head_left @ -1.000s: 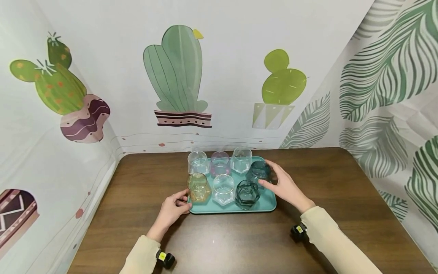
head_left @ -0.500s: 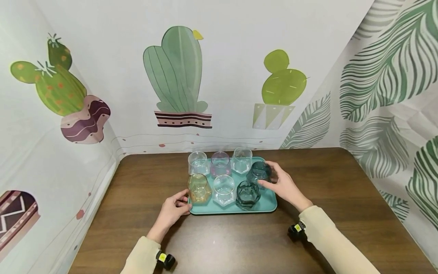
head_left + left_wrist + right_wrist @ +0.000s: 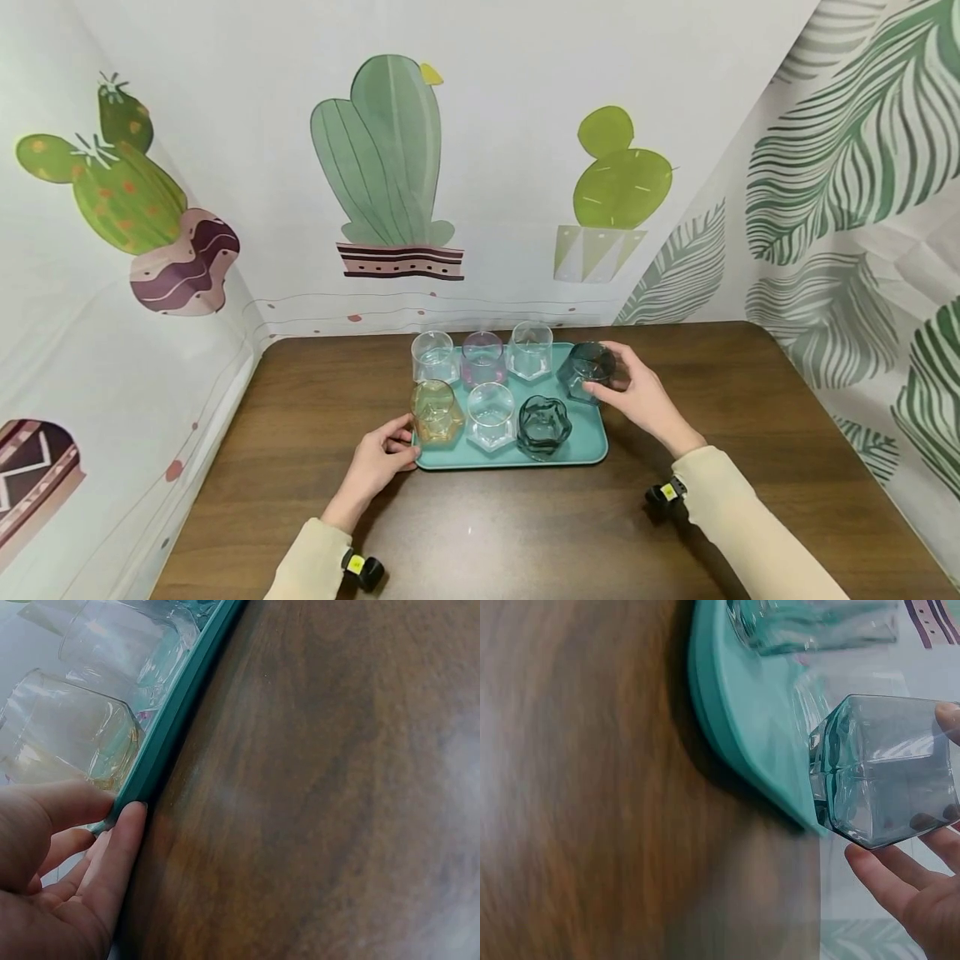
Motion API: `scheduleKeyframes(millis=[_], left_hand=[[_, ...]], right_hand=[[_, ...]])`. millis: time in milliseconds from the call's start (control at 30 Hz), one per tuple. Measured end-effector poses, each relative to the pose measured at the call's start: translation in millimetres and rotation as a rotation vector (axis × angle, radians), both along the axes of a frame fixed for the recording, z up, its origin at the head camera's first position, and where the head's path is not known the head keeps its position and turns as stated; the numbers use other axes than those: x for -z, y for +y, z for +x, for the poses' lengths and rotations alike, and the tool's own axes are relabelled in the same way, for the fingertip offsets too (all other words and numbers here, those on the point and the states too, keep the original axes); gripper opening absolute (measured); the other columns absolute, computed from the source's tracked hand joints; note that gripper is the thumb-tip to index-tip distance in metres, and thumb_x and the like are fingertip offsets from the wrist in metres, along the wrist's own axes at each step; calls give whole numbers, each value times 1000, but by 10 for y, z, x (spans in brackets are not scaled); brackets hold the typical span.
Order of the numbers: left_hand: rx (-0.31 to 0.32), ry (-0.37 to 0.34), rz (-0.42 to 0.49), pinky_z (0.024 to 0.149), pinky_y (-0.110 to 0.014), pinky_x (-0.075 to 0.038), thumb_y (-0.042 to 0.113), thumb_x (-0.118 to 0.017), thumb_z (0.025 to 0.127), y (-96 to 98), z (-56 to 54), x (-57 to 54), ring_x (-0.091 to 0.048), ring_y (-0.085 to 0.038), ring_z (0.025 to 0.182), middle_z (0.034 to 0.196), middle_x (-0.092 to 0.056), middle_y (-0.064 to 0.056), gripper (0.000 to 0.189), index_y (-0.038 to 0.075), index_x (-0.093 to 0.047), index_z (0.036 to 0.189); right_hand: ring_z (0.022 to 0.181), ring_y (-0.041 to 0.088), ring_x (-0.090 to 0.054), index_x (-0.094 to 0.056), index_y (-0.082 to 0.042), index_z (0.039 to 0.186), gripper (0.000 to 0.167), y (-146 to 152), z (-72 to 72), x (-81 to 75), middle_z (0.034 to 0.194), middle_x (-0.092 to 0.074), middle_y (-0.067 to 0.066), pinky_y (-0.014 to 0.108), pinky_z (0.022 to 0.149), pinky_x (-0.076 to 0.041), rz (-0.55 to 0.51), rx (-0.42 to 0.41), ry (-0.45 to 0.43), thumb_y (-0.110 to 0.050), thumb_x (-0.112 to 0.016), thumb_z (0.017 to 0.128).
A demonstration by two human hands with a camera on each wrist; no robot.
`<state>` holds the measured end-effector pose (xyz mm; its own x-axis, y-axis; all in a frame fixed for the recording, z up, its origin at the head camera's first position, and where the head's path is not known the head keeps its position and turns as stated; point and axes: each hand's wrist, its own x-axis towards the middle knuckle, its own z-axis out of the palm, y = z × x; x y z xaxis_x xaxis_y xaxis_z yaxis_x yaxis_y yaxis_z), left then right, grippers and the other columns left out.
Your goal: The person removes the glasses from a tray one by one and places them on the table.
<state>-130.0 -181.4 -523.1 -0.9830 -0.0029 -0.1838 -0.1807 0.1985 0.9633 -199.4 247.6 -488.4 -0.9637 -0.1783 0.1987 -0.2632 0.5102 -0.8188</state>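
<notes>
The blue glass (image 3: 587, 371) stands roughly upright at the right edge of the tray (image 3: 588, 442), though you cannot tell whether its base touches there. Your right hand (image 3: 647, 402) is nearer, its fingers gripping that glass from the tray's outer side. Your left hand (image 3: 377, 458) pinches the tray's near left corner, just beside the yellow glass (image 3: 437, 412).

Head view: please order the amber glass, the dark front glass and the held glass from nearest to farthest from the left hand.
From the left hand:
1. Amber glass, front left.
2. Dark front glass, front right.
3. Held glass, in the right hand, farther back.
</notes>
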Motion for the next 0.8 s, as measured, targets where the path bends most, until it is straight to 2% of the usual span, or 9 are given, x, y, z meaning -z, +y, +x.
scheduleKeyframes(millis=[167,233,300,367,433,633,800], left_hand=[[2,-1,-8,68,-30,-66,-14,-72,86,-5,-8,13,-65,-17,82,106,-63,-20,60,-9,-55,144],[8,5,-7,67,-31,-67,-13,-72,86,-7,-7,11,-65,-18,82,107,-63,-21,60,-10,-55,144],[12,10,-6,67,-31,-67,-13,-72,86,-8,-8,10,-65,-19,82,107,-62,-21,61,-11,-54,144],[15,9,-3,67,-31,-67,-13,-72,86,-8,-6,5,-65,-19,83,107,-62,-21,60,-11,-54,144],[16,10,-5,67,-31,-67,-13,-72,86,-8,-5,7,-65,-19,83,107,-62,-21,60,-11,-54,144],[7,2,-6,67,-29,-66,-13,-72,87,-6,-10,11,-65,-17,82,106,-62,-19,59,-9,-55,143],[2,5,-8,67,-29,-66,-14,-71,86,-3,-21,17,-65,-18,82,105,-62,-19,59,-10,-55,143]], right_hand=[[130,41,-56,-44,-9,152,72,155,-3,-46,139,-58,24,57,99,-57,9,39,8,-19,-83,91],[130,41,-56,-44,-8,152,72,229,-1,-62,139,-58,25,46,97,-60,22,63,17,-18,-82,92],[130,42,-56,-43,-6,151,71,308,-1,-79,139,-58,26,27,94,-59,32,84,28,-18,-81,92],[130,43,-55,-43,-4,151,71,390,-1,-95,140,-57,27,11,90,-52,37,103,39,-17,-81,93],[131,44,-55,-43,-2,150,70,478,1,-109,140,-57,28,2,87,-45,40,121,48,-17,-81,93],[130,48,-53,-42,-2,151,71,724,23,-169,141,-55,31,-2,84,-40,51,171,41,-20,-80,94],[126,49,-54,-41,-1,152,72,892,16,-189,139,-55,33,-3,83,-41,62,208,42,-21,-79,94]])
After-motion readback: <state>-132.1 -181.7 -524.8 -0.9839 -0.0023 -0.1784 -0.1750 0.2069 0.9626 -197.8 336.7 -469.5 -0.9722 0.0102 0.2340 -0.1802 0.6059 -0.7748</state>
